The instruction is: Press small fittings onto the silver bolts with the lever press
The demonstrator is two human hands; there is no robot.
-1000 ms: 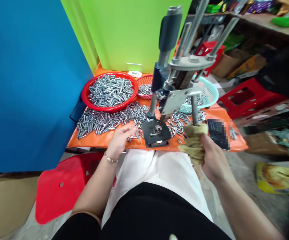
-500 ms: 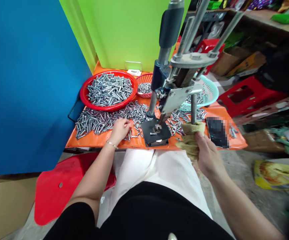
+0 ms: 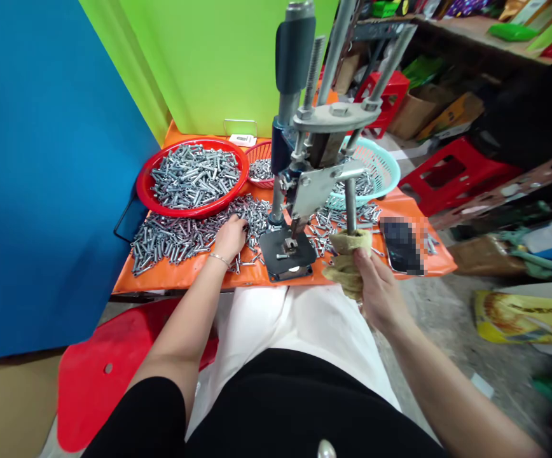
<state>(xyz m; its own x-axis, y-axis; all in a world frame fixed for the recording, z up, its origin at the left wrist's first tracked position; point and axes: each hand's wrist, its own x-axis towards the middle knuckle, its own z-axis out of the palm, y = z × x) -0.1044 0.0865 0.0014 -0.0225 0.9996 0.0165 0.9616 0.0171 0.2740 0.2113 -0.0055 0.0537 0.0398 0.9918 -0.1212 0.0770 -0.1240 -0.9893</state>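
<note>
My left hand (image 3: 231, 239) reaches into the near edge of a heap of small silvery bolt-like metal pins (image 3: 173, 240). Its fingers curl down among them, and whatever is between the fingertips is hidden. My right hand (image 3: 377, 280) is closed round the cloth-wrapped end (image 3: 352, 245) of a hand press's lever (image 3: 350, 207). The press (image 3: 317, 184) stands between my hands, its ram low over a small metal fixture (image 3: 290, 244) on a black base plate (image 3: 269, 251). One pin (image 3: 284, 256) lies on that plate, in front of the fixture.
Behind the heap, a red basin (image 3: 143, 184) is full of pins. A smaller red basket (image 3: 257, 152) and a pale turquoise basket (image 3: 390, 166) hold more metal parts. On the orange tabletop's right side lies a phone (image 3: 400, 247). A red stool (image 3: 452, 172) stands beyond.
My left hand has moved up and rightward relative to the table, into the pins near the press. My right hand keeps its hold on the lever. The whole view has shifted slightly.
</note>
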